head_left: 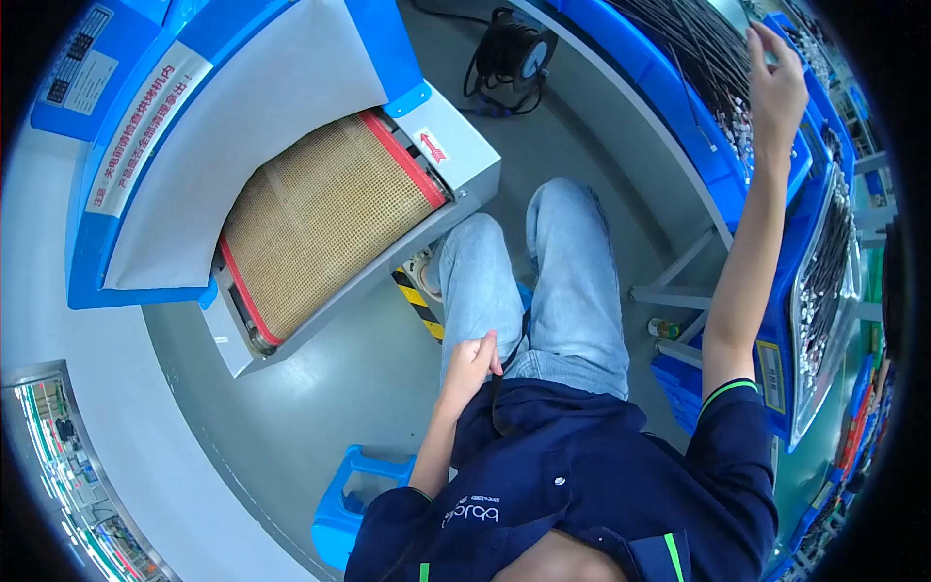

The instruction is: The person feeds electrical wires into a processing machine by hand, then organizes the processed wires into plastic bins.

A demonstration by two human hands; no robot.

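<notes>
My right hand [779, 85] is stretched out to the far right, above a blue bin [725, 190] heaped with black cables [693, 53] that have white ends. Its fingers point away from me and stand apart, and I see nothing held in them. In front of my lap, my left hand [472, 369] is closed, its fingers curled together near my left thigh. A thin dark cord [497, 403] hangs just below it. Whatever the left fingers hold, if anything, is hidden.
At the left stands a machine with a brown mesh conveyor belt [325, 218], red belt edges, a white curtain [242, 126] and a blue hood [388, 44]. A cable reel [524, 56] lies on the floor ahead. A blue stool [339, 514] is at lower left; another cable-filled bin [819, 291] is at right.
</notes>
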